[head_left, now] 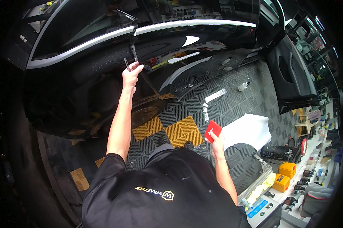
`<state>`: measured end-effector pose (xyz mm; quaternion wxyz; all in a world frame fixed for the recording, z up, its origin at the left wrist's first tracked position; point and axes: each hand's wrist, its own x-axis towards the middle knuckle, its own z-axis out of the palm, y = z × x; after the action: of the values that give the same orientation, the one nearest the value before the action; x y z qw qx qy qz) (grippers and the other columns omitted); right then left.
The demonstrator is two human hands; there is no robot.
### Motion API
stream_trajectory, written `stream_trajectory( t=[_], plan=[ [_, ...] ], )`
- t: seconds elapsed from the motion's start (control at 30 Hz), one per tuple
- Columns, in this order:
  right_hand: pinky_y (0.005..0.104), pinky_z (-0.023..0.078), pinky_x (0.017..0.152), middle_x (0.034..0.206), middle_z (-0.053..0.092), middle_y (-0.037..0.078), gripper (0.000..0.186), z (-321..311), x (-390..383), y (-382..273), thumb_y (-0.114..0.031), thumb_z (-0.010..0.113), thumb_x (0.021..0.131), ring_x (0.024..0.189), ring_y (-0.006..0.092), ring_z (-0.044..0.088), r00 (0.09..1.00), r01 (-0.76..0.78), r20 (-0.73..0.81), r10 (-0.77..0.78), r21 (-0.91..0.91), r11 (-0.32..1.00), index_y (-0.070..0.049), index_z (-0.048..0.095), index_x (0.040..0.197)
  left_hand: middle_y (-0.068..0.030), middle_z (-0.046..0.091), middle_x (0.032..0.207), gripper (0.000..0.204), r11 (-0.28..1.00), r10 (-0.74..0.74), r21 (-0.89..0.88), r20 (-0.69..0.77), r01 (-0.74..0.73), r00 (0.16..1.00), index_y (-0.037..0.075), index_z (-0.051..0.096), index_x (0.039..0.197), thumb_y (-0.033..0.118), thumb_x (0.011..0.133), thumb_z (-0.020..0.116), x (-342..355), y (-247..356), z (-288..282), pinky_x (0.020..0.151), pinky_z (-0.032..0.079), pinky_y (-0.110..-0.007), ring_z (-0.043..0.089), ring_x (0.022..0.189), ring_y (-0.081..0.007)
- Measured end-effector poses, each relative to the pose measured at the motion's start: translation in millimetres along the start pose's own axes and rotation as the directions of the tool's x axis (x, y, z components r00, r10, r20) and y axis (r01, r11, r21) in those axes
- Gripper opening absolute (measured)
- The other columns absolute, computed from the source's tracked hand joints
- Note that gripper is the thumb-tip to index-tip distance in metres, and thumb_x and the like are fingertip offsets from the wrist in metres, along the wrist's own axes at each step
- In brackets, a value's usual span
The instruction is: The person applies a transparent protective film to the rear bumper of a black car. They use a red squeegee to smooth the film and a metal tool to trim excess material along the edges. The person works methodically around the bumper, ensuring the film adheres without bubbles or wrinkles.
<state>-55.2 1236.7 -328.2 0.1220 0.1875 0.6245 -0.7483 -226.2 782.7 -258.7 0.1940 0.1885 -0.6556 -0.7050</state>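
My left hand (130, 77) is raised at the side of a glossy black car (103, 70), close to the gap between two panels. Its fingers pinch a slim dark tool (126, 62) whose tip sticks up past the thumb; its exact kind is too small to tell. Just above the fingers, a narrow shiny strip (134, 53) runs along the panel gap; whether the hand touches it I cannot tell. Lower down on the right, my right hand (217, 143) grips a flat red squeegee card (213, 131), held away from the car. Water droplets dot the panel left of my left hand.
An open car door (293, 76) juts out at the right. On the tiled floor (184, 131) lie a white sheet (249, 131) and white strips (216, 94), with a spray bottle (243, 87) beyond. Yellow cases (282, 182) and a cart (261, 211) stand at the lower right.
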Motion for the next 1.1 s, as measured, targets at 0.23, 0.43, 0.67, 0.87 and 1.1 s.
stream_trajectory(
  t=[0.23, 0.43, 0.67, 0.87, 1.1],
  plan=[
    [0.0278, 0.063, 0.067, 0.108, 0.068, 0.009, 0.03, 2, 3, -2, -0.007, 0.056, 0.102, 0.091, 0.017, 0.07, 1.0, 0.008, 0.011, -0.008, 0.01, 1.0, 0.002, 0.058, 0.131, 0.005, 0.058, 0.087, 0.039, 0.996, 0.084, -0.025, -0.066, -0.086, 0.994, 0.003, 0.071, 0.123, 0.015, 0.088, 0.083, -5, -2, -7, 0.064, 0.031, -0.023, 0.045, 0.07, -0.0053],
    [0.0291, 0.063, 0.066, 0.109, 0.068, 0.008, 0.028, -11, 10, 7, -0.008, 0.056, 0.102, 0.09, 0.0171, 0.07, 1.0, -0.017, 0.013, 0.016, 0.046, 0.999, 0.0, 0.059, 0.129, 0.0096, 0.062, 0.079, 0.028, 0.977, -0.151, -0.181, -0.232, 0.11, 0.961, 0.008, 0.075, 0.117, 0.02, 0.092, 0.08, -56, -44, -57, 0.043, 0.02, -0.02, 0.028, 0.047, 0.0014],
    [0.0334, 0.059, 0.06, 0.094, 0.071, 0.01, 0.022, -71, 47, 88, -0.017, 0.061, 0.099, 0.083, 0.0181, 0.07, 0.964, -0.228, -0.194, 0.179, -0.264, 0.937, -0.004, 0.068, 0.115, 0.0012, 0.06, 0.063, 0.024, 0.822, -0.455, 0.284, -0.195, 0.494, 0.869, 0.012, 0.071, 0.076, 0.026, 0.095, 0.071, -205, -223, -124, 0.056, 0.044, -0.033, 0.053, 0.058, -0.0093],
    [0.0458, 0.058, 0.08, 0.101, 0.075, 0.024, 0.041, -186, 13, 155, -0.041, 0.057, 0.095, 0.094, 0.0376, 0.075, 0.898, -0.438, -0.404, 0.172, -0.802, 0.406, -0.009, 0.076, 0.111, -0.0075, 0.065, 0.058, 0.021, 0.446, -0.632, 0.701, -0.194, 0.557, 0.751, 0.004, 0.073, 0.067, 0.022, 0.079, 0.07, -343, -251, -176, 0.05, 0.045, -0.037, 0.059, 0.049, -0.0188],
    [0.0485, 0.054, 0.094, 0.112, 0.074, 0.024, 0.037, -224, -15, 164, -0.031, 0.057, 0.093, 0.111, 0.0385, 0.07, 0.75, -0.659, -0.498, 0.435, -0.614, 0.434, -0.009, 0.076, 0.114, -0.0078, 0.065, 0.061, 0.014, 0.428, -0.68, 0.566, -0.311, 0.704, 0.664, 0.002, 0.074, 0.078, 0.014, 0.084, 0.07, -321, -202, -160, 0.047, 0.041, -0.035, 0.054, 0.048, -0.0168]
  ],
)
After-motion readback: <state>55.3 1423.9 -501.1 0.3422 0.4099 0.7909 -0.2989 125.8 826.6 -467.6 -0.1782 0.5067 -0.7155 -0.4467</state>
